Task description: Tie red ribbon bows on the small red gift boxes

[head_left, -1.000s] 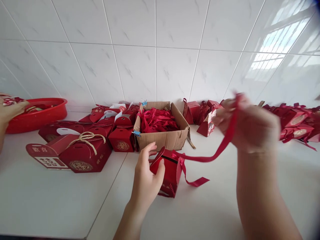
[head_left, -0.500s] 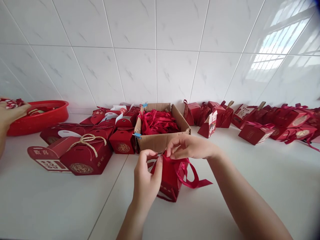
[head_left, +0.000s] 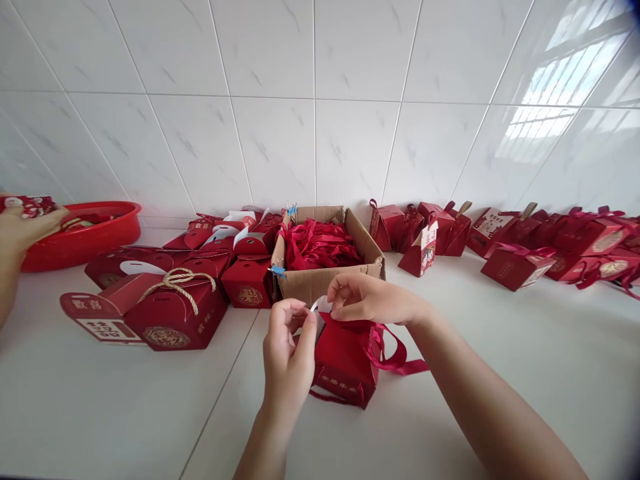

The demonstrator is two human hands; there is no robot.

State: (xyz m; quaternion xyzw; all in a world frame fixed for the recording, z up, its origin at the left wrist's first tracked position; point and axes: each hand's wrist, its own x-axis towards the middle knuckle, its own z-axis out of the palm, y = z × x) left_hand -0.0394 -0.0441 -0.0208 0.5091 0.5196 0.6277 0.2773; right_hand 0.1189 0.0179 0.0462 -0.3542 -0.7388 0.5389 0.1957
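A red gift box [head_left: 345, 360] with a printed front and a dark red cord at its base sits on the counter before me. My left hand [head_left: 289, 353] is closed at the box's upper left, thumb and fingers pinching the edge of its lid flap. The flap's white inner side [head_left: 323, 304] shows between my hands. My right hand [head_left: 367, 298] comes down over the top, with its fingertips closed on the red top edge. From the box's right side a loose red ribbon [head_left: 395, 353] trails onto the counter. Exactly what lies under the right fingertips is partly hidden.
Behind the box is a cardboard carton [head_left: 327, 283] of red ribbons [head_left: 323, 245]. Red boxes [head_left: 183, 313] stand left, one with gold cord; more ribboned boxes [head_left: 515, 267] line the right. At far left, another person's hand [head_left: 30, 227] holds a patterned packet over a red basin [head_left: 90, 247].
The box has turned and shifted slightly right. My hands have moved a little apart, and the flap's white inner side now shows. At far left, the person's hand has shifted slightly.
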